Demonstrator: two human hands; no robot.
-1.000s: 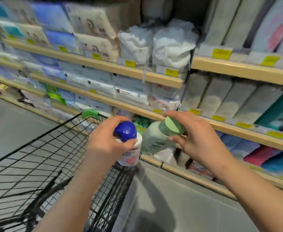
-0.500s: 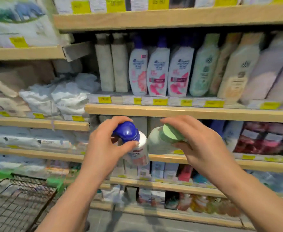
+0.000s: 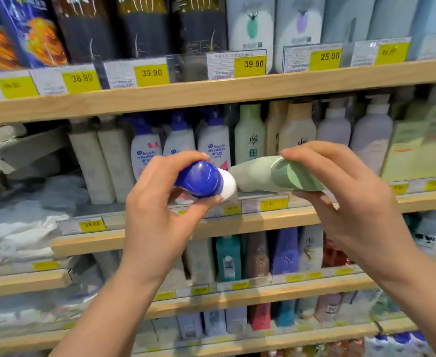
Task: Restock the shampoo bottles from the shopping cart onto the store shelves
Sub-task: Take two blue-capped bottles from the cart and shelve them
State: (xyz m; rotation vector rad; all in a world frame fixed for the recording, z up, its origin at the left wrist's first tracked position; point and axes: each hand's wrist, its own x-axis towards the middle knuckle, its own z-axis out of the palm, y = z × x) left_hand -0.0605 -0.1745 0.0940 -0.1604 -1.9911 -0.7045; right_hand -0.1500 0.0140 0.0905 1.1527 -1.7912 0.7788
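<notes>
While you face the wooden shelf (image 3: 237,222), your left hand (image 3: 157,217) pinches the blue-capped white shampoo bottle (image 3: 204,180) between fingers and thumb, and your right hand (image 3: 351,202) clamps the pale green bottle (image 3: 271,173) likewise, the bottles' bodies pointing beyond your fingertips toward the shelved bottles.

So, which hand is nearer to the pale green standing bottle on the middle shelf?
Right. The right hand is just below-right of the pale green standing bottle; the left hand is farther, lower-left.
</notes>
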